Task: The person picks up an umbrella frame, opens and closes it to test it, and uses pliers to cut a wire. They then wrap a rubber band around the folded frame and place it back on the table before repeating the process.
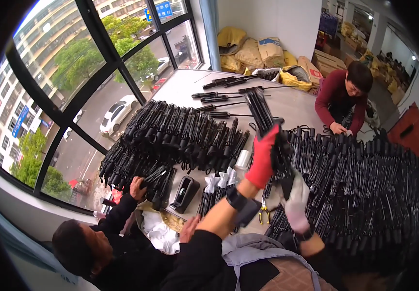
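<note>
In front of me a black folding umbrella frame (pixel 260 107), its thin ribs bunched together, is held up at a slant over the table. My left hand (pixel 265 157), in a red glove, is closed around its middle. Lower down, my right hand (pixel 297 196) in a whitish glove is closed at the frame's bottom end; some of its fingers are hidden behind black parts. To my right lies a broad pile of similar black umbrella frames (pixel 355 189). Another heap of umbrella frames (pixel 180 131) is stacked on the left of the table.
Pliers with yellow handles (pixel 264 215), a black tape dispenser (pixel 185 194) and bundles tied with white (pixel 212 183) lie close by. One co-worker (pixel 81 247) sits at my left, a hand on frames; another (pixel 345 102) works across the table. Windows (pixel 83 92) line the left.
</note>
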Tool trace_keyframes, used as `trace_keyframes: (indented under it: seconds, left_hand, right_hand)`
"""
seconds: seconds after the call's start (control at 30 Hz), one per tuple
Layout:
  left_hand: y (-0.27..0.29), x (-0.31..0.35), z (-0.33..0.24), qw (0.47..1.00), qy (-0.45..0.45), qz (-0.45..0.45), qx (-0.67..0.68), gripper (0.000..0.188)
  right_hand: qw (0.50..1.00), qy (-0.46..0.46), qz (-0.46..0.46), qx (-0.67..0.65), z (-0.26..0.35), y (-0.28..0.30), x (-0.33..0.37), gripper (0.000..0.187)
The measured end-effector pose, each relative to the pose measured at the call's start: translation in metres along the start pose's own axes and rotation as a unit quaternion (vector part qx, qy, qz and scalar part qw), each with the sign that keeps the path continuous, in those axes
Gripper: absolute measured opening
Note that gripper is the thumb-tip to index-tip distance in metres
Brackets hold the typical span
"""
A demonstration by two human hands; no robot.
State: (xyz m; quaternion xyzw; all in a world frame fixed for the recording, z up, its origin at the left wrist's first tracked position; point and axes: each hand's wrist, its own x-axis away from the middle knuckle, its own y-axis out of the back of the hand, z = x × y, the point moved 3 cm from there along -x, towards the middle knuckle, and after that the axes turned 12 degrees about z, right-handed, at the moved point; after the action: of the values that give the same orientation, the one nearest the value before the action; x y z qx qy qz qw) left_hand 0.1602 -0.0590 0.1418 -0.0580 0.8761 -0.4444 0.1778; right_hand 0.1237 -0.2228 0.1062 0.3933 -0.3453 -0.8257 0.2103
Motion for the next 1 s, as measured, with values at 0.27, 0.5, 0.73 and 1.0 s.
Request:
trace_keyframes:
  seconds: [0.27,0.5,0.73,1.0]
  left_hand:
    - [0.016,0.037,-0.023,0.997,-0.038,-0.068,0.019,0.037]
    - [0.06,0.088,-0.015,0.986,0.105,-0.047,-0.119,0.036]
    - [0.07,0.114,0.0,0.928,0.182,-0.013,-0.325,0.036]
    - [0.09,0.129,-0.017,0.866,0.146,-0.012,-0.478,0.041]
  right_hand:
    - [0.942,-0.023,0.19,-0.277,-0.02,-0.019,-0.008,0.041]
    - [0.79,-0.23,0.342,-0.454,-0.078,0.019,-0.015,0.044]
    - [0.938,0.204,0.282,0.005,-0.001,0.049,-0.116,0.047]
    - [0.83,0.046,0.555,-0.026,0.012,-0.028,-0.124,0.045]
